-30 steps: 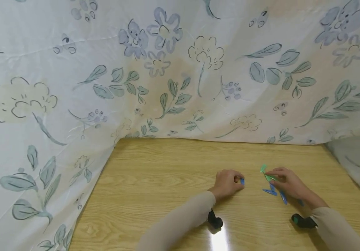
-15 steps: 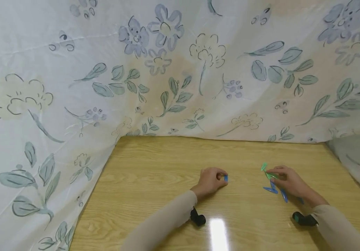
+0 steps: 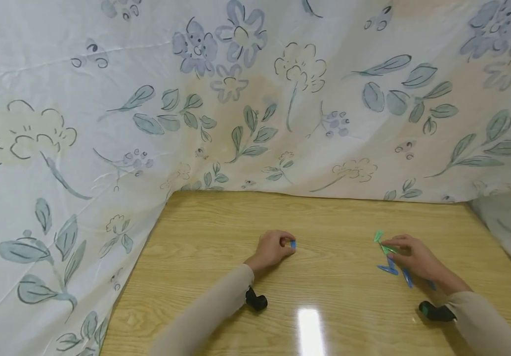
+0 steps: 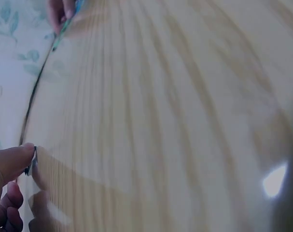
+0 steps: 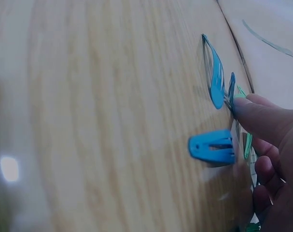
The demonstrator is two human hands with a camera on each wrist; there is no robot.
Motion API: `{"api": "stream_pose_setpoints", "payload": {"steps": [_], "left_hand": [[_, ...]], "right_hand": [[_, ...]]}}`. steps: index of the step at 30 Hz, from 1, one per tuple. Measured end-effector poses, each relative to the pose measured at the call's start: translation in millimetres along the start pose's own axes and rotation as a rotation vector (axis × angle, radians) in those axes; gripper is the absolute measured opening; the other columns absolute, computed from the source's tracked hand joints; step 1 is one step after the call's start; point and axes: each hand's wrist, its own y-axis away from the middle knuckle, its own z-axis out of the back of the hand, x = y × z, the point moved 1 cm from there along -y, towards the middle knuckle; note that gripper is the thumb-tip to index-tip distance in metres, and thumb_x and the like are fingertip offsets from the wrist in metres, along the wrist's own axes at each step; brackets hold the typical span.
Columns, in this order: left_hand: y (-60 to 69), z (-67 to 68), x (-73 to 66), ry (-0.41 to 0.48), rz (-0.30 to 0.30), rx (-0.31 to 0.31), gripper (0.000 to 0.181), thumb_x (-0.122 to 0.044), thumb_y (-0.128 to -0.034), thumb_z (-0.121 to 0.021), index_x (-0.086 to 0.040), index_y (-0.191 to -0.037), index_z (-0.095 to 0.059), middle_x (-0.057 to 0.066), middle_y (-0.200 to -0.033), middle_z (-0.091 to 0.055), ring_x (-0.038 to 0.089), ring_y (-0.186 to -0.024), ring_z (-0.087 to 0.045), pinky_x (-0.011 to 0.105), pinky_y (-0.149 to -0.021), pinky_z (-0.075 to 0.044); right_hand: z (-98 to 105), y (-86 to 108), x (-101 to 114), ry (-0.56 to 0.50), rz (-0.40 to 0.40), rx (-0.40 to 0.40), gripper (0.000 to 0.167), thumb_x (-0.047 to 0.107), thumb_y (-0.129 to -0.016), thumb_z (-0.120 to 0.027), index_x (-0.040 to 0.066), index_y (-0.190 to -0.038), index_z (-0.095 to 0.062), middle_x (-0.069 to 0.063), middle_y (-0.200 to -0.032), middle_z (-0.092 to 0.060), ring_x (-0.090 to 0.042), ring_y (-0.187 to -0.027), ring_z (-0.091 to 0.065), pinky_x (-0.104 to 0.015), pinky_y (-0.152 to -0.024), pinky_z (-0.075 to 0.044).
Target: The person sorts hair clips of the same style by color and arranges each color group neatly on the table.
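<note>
My left hand (image 3: pixel 274 251) pinches a small blue hair clip (image 3: pixel 293 244) upright between thumb and index finger, near the middle of the table. In the left wrist view that clip is mostly hidden behind the thumb (image 4: pixel 16 158). At the right, my right hand (image 3: pixel 417 259) hovers low over a loose group of snap hair clips. Its fingers are fairly straight, thumb and index apart, reaching a green clip (image 3: pixel 378 236) and a blue clip (image 3: pixel 388 269). The right wrist view shows the thumb (image 5: pixel 252 113) against one blue clip, with another blue clip (image 5: pixel 211 146) lying nearer.
More blue clips lie on the wooden table (image 3: pixel 220 222), one (image 3: pixel 408 278) below the right palm and one (image 3: pixel 432 285) beside the wrist. Flowered cloth (image 3: pixel 255 99) hangs along the back and sides. A black wrist camera (image 3: pixel 256 300) sits under the left sleeve.
My left hand has moved left across the table with the blue hair clip, away from the group. The right hand has stayed almost in place over the clips.
</note>
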Motion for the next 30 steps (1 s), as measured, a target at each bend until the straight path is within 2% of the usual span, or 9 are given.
{"api": "stream_pose_setpoints", "payload": {"steps": [7, 13, 15, 21, 24, 30], "left_hand": [[4.9, 13.7, 20.0, 0.032, 0.021, -0.003, 0.025, -0.024, -0.088, -0.079, -0.019, -0.113, -0.078, -0.009, -0.071, -0.048, 0.009, -0.07, -0.043, 0.034, -0.081, -0.029], [11.5, 28.9, 34.2, 0.043, 0.045, -0.003, 0.026, -0.024, -0.0889, -0.079, -0.018, -0.114, -0.077, -0.007, -0.075, -0.048, 0.009, -0.071, -0.043, 0.029, -0.073, -0.034], [13.8, 34.1, 38.9, 0.041, 0.054, -0.001, 0.026, -0.024, -0.0888, -0.079, -0.018, -0.114, -0.077, -0.006, -0.076, -0.049, 0.01, -0.071, -0.043, 0.03, -0.075, -0.033], [19.2, 47.9, 53.4, 0.062, 0.076, -0.024, 0.024, -0.022, -0.0884, -0.079, -0.018, -0.112, -0.078, -0.002, -0.084, -0.058, 0.013, -0.079, -0.047, 0.037, -0.085, -0.03], [20.3, 50.3, 61.1, 0.086, 0.068, -0.031, 0.024, -0.021, -0.0889, -0.079, -0.018, -0.113, -0.078, 0.0, -0.09, -0.062, 0.013, -0.082, -0.048, 0.034, -0.084, -0.035], [22.5, 50.4, 67.1, 0.158, 0.029, -0.046, 0.024, -0.017, -0.0879, -0.08, -0.013, -0.112, -0.078, 0.007, -0.095, -0.064, 0.013, -0.084, -0.051, 0.028, -0.08, -0.041]], "right_hand": [[1.1, 2.6, -2.2, -0.017, 0.003, -0.011, 0.028, 0.005, -0.089, -0.074, 0.0, -0.116, -0.073, -0.018, -0.114, -0.065, 0.023, -0.106, -0.036, -0.005, -0.085, -0.036], [0.5, 1.5, -1.5, -0.03, -0.015, -0.004, 0.028, 0.007, -0.09, -0.074, 0.002, -0.117, -0.073, -0.018, -0.115, -0.065, 0.024, -0.107, -0.034, -0.003, -0.086, -0.032], [0.0, 1.6, -1.1, -0.032, -0.022, 0.0, 0.028, 0.007, -0.09, -0.074, 0.002, -0.118, -0.073, -0.018, -0.116, -0.065, 0.024, -0.108, -0.034, -0.003, -0.086, -0.032], [-1.0, 0.7, -1.4, -0.012, -0.042, 0.004, 0.028, 0.009, -0.09, -0.075, 0.004, -0.117, -0.074, -0.018, -0.116, -0.065, 0.024, -0.107, -0.032, -0.009, -0.085, -0.036], [-1.1, -0.5, -1.4, -0.014, -0.037, 0.0, 0.028, 0.008, -0.09, -0.075, 0.004, -0.117, -0.073, -0.018, -0.116, -0.065, 0.023, -0.107, -0.033, -0.01, -0.086, -0.036], [0.6, -1.9, -0.5, 0.01, -0.031, 0.001, 0.028, 0.009, -0.091, -0.074, 0.005, -0.119, -0.073, -0.02, -0.116, -0.067, 0.019, -0.106, -0.038, -0.023, -0.086, -0.047]]}}
